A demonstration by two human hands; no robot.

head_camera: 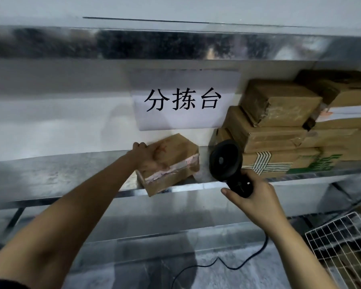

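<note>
So here's us at the metal shelf [61, 176]. Our left hand [148, 158] grips a small cardboard box [175, 163]: the fingers [140, 145] are curled over its far left edge and the thumb lies across the top near the tape, so it's a proper wrap-around hold, not just a touch. The box sits on the shelf at an angle, with its near corner poking out past the front lip. There's pinkish tape along its front edge and a red scribble on top, too blurred for us to read.

Our right hand [256, 197] holds a black scanner [225, 161] by the handle. The fingers are closed round the grip, except for one that sticks out fairly straight to the left under the handle. The scanner's round head is up just beside the box's right end, with a gap between them. Its cord [227, 265] hangs down and loops over the lower surface.

Right of the scanner is a stack of boxes [279, 126] on the same shelf. A paper sign [183, 101] with three big black characters is stuck to the back wall just above our box. A white wire basket [346, 243] is down at the lower right.
</note>
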